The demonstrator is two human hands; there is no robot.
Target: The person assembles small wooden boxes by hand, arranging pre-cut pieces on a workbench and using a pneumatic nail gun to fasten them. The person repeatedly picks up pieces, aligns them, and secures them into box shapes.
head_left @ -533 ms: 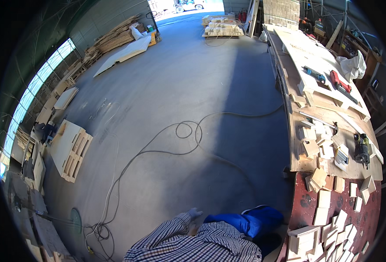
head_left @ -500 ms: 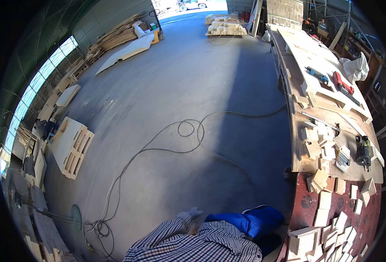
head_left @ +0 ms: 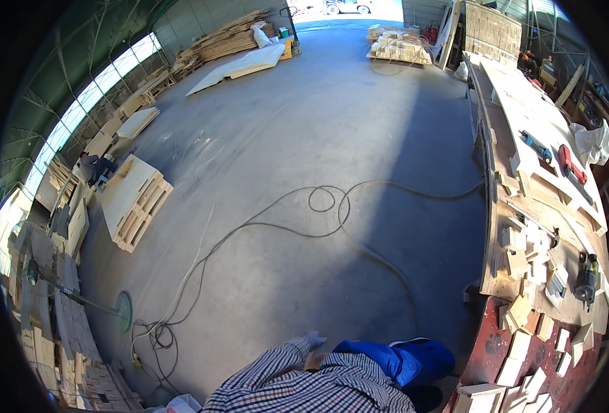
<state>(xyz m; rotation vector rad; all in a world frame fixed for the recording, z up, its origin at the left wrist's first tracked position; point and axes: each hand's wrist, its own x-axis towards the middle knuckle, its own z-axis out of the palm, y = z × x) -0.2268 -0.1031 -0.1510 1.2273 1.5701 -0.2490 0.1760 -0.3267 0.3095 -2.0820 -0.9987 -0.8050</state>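
Note:
My left hand (head_left: pixel 315 339), in a pale glove, shows at the end of a checked sleeve (head_left: pixel 266 365) beside my blue trouser leg (head_left: pixel 394 361). Its fingers look loosely stretched out, with nothing visible in them. My right hand is out of view. To my right, a dark red board (head_left: pixel 490 337) carries several small wood blocks (head_left: pixel 518 347). Beyond it, the wooden workbench (head_left: pixel 491 268) holds more blocks, a hammer (head_left: pixel 554 237), a black-and-yellow power tool (head_left: pixel 585 286), a blue tool (head_left: pixel 537 146) and a red nail gun (head_left: pixel 571 165).
Hoses (head_left: pixel 277 225) loop across the concrete floor (head_left: pixel 270 138). A wooden pallet stack (head_left: pixel 135 203) stands at left, near a seated person (head_left: pixel 94 167). A fan with a round green base (head_left: pixel 124 311) is nearer. Piled boards (head_left: pixel 225 45) and a timber stack (head_left: pixel 401 49) lie farther off.
My view has turned left, so the bench and floor sit farther right in the picture. More of the left side shows, including the seated person. My left hand stays beside my leg.

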